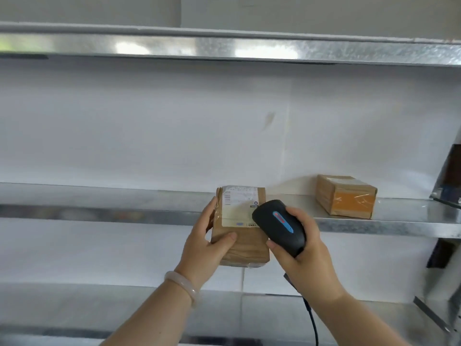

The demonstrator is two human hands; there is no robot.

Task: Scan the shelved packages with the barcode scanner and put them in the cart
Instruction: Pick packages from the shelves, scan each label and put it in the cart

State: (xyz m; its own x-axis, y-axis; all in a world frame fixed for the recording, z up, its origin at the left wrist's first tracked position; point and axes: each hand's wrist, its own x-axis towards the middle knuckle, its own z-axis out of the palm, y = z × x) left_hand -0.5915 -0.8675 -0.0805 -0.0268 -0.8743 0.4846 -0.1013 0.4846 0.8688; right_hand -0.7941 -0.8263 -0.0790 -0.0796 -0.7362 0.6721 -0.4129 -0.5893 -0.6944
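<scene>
My left hand (208,242) grips a flat brown package (245,242) by its left edge, thumb on its face, holding it up in front of the middle shelf. A white shipping label (239,204) with a barcode covers the package's upper part. My right hand (303,248) grips a black barcode scanner (280,226) with a blue strip on top. The scanner's head points at the label's lower right corner and overlaps it. A black cable (313,320) hangs down from the scanner.
A second brown box (345,196) wrapped in clear tape sits on the metal middle shelf (124,211), to the right. An upper shelf (224,47) and a lower shelf (274,313) run across. A white wall lies behind. No cart is in view.
</scene>
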